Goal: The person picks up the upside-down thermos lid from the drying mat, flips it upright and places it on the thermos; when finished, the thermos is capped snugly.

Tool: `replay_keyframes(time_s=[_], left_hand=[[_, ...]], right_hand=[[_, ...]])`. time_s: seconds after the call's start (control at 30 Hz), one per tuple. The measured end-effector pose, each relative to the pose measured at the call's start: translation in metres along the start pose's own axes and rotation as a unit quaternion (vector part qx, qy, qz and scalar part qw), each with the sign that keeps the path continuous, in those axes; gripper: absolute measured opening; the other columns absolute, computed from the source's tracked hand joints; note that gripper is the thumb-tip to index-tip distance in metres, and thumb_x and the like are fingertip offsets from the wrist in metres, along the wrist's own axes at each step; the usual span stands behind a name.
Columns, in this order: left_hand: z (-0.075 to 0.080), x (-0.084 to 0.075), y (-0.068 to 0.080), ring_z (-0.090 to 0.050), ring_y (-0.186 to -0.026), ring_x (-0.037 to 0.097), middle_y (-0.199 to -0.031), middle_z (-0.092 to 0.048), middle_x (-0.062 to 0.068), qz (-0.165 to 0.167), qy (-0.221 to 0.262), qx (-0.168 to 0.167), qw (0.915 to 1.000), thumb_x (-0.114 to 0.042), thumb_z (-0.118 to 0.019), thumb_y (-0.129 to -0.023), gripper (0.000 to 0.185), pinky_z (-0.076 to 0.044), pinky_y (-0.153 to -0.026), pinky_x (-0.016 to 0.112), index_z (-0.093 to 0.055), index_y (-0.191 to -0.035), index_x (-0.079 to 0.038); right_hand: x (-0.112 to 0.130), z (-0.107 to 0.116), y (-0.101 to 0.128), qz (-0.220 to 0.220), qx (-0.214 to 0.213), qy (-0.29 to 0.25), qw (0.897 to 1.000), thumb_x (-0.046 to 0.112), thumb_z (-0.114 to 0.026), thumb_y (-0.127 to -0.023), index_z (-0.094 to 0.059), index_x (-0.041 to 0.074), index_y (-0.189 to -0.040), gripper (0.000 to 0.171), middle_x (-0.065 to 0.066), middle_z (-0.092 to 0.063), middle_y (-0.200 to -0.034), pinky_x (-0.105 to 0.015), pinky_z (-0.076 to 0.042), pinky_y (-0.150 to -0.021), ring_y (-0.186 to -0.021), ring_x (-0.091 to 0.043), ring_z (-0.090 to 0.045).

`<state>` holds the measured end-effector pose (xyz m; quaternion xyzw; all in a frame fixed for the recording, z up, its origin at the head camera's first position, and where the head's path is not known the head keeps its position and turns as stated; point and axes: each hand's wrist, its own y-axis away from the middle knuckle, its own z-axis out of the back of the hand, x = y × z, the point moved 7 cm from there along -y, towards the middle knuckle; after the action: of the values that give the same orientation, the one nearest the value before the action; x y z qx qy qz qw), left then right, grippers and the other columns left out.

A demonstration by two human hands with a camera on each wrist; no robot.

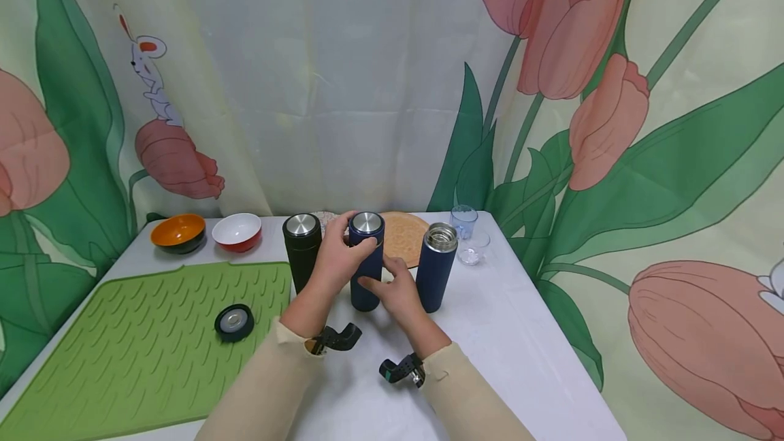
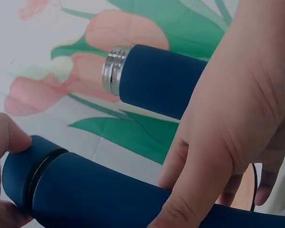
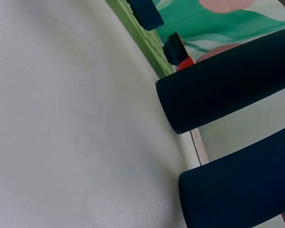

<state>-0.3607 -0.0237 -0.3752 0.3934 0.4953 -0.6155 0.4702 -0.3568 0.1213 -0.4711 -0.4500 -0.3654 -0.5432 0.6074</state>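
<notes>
A navy blue thermos [image 1: 365, 288] with a steel-topped lid [image 1: 367, 223] stands between my hands. My left hand [image 1: 335, 256] grips this lid, thumb and fingers around its side. A dark seam shows between lid and body in the left wrist view. Lower down, my right hand [image 1: 401, 293] holds the thermos body [image 2: 99, 190]. Just right of it stands a second blue thermos [image 1: 436, 276], lidless, its steel threaded neck [image 2: 114, 71] bare. To the left is a black thermos [image 1: 303, 250] with its lid on, partly behind my left hand.
A loose dark lid [image 1: 234, 322] lies on the green drying mat [image 1: 147, 352] at left. Behind the mat sit an orange bowl [image 1: 178, 231] and a white-and-red bowl [image 1: 237, 231]. A round wooden board [image 1: 404, 233] and two glass cups [image 1: 463, 221] are at the back.
</notes>
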Motion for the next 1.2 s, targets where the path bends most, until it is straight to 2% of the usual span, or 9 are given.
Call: replay_keyframes(time_s=[0.17, 0.3, 0.4, 0.63, 0.7, 0.8, 0.97, 1.07, 1.2], left_hand=[[-0.005, 0.0, 0.002, -0.053, -0.135, 0.038, -0.155, -0.039, 0.016, 0.015, -0.01, -0.049, 0.9986, -0.039, -0.084, -0.087, 0.089, -0.048, -0.113, 0.06, -0.031, -0.153, -0.012], [-0.007, -0.001, 0.002, -0.054, -0.13, 0.037, -0.148, -0.041, 0.016, 0.018, -0.045, -0.079, 0.9957, -0.049, -0.086, -0.085, 0.087, -0.051, -0.109, 0.058, -0.035, -0.144, -0.01], [-0.005, 0.001, 0.002, -0.054, -0.13, 0.034, -0.149, -0.043, 0.014, 0.009, -0.058, -0.072, 0.9957, -0.046, -0.082, -0.088, 0.077, -0.052, -0.107, 0.058, -0.042, -0.145, -0.014], [0.001, 0.001, 0.0, -0.056, -0.124, 0.037, -0.152, -0.042, 0.012, -0.011, -0.036, -0.009, 0.9992, -0.035, -0.071, -0.093, 0.064, -0.053, -0.102, 0.06, -0.051, -0.152, -0.023], [0.001, 0.001, 0.0, -0.055, -0.13, 0.038, -0.155, -0.041, 0.012, -0.001, -0.03, -0.009, 0.9995, -0.036, -0.072, -0.092, 0.069, -0.05, -0.108, 0.062, -0.046, -0.154, -0.02], [-0.002, -0.002, 0.0, -0.052, -0.136, 0.038, -0.156, -0.039, 0.014, 0.017, -0.036, -0.036, 0.9986, -0.045, -0.079, -0.089, 0.084, -0.047, -0.113, 0.061, -0.036, -0.153, -0.014], [-0.005, -0.009, 0.001, -0.056, -0.125, 0.036, -0.145, -0.043, 0.016, 0.034, -0.084, -0.079, 0.9928, -0.059, -0.083, -0.083, 0.09, -0.053, -0.103, 0.055, -0.037, -0.143, -0.009], [-0.003, -0.01, 0.001, -0.057, -0.126, 0.036, -0.147, -0.044, 0.015, 0.043, -0.098, -0.065, 0.9922, -0.054, -0.078, -0.089, 0.077, -0.053, -0.104, 0.057, -0.045, -0.144, -0.012], [0.003, -0.011, -0.001, -0.053, -0.137, 0.038, -0.159, -0.042, 0.015, 0.04, -0.068, -0.02, 0.9967, -0.042, -0.074, -0.092, 0.065, -0.047, -0.111, 0.063, -0.055, -0.148, -0.016]], right_hand=[[-0.002, 0.001, 0.001, -0.015, 0.002, 0.012, 1.0, 0.045, -0.086, -0.088, -0.059, 0.042, -0.15, 0.067, -0.007, -0.058, -0.143, -0.06, -0.048, -0.112, -0.14, -0.031, -0.054], [-0.003, 0.002, 0.001, -0.023, 0.002, 0.012, 1.0, 0.044, -0.086, -0.088, -0.058, 0.043, -0.151, 0.069, -0.007, -0.057, -0.144, -0.06, -0.047, -0.113, -0.14, -0.032, -0.053], [-0.003, 0.001, 0.001, -0.019, 0.004, 0.005, 1.0, 0.042, -0.086, -0.088, -0.059, 0.041, -0.151, 0.068, -0.009, -0.057, -0.143, -0.06, -0.047, -0.113, -0.142, -0.035, -0.052], [-0.002, 0.001, 0.0, -0.007, -0.004, 0.009, 1.0, 0.039, -0.088, -0.088, -0.064, 0.04, -0.146, 0.063, -0.008, -0.06, -0.139, -0.058, -0.048, -0.113, -0.14, -0.031, -0.054], [-0.002, 0.001, 0.0, -0.009, 0.001, 0.01, 1.0, 0.041, -0.087, -0.088, -0.062, 0.041, -0.147, 0.064, -0.007, -0.059, -0.141, -0.059, -0.047, -0.113, -0.14, -0.031, -0.054], [-0.003, 0.001, 0.0, -0.018, 0.006, 0.009, 1.0, 0.043, -0.087, -0.088, -0.059, 0.044, -0.149, 0.067, -0.007, -0.057, -0.144, -0.06, -0.046, -0.114, -0.142, -0.032, -0.052], [-0.004, 0.002, 0.0, -0.027, 0.005, 0.0, 1.0, 0.042, -0.087, -0.088, -0.058, 0.047, -0.149, 0.068, -0.007, -0.056, -0.145, -0.061, -0.045, -0.115, -0.143, -0.032, -0.05], [-0.002, 0.0, 0.001, -0.019, 0.01, -0.001, 1.0, 0.041, -0.087, -0.088, -0.06, 0.044, -0.149, 0.067, -0.008, -0.056, -0.143, -0.06, -0.045, -0.115, -0.144, -0.034, -0.051], [0.0, 0.001, 0.0, -0.009, 0.006, -0.001, 1.0, 0.04, -0.087, -0.088, -0.064, 0.039, -0.146, 0.063, -0.008, -0.058, -0.141, -0.06, -0.046, -0.115, -0.144, -0.033, -0.052]])
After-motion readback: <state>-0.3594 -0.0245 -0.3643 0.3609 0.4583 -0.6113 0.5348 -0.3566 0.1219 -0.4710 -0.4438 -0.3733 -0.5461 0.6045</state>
